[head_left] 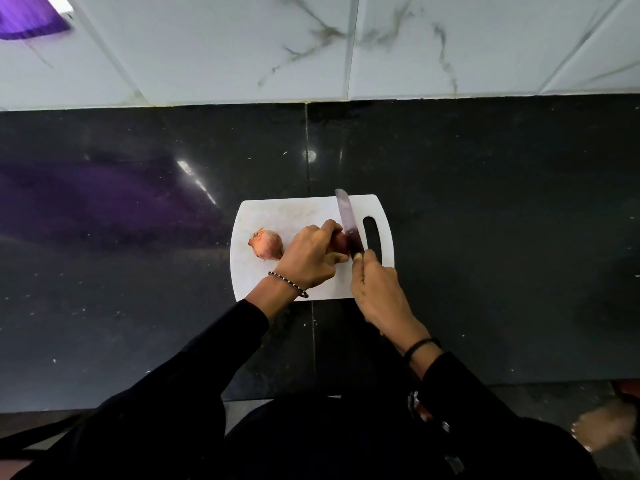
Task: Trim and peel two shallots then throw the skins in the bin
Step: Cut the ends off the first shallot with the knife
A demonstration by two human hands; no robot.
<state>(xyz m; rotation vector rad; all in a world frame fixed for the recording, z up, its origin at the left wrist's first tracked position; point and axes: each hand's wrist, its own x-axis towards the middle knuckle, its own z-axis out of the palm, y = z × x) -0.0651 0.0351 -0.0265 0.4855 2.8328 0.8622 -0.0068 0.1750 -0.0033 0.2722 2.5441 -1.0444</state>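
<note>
On the white cutting board [277, 209], midway between the dark worktop's [138, 306] back and front edges, the left grip [308, 256] curls round a shallot [341, 242]. The right grip [375, 289] clasps a knife [347, 218], its blade seemingly on that shallot's right end. The second shallot [266, 244] lies just left, unpeeled.
</note>
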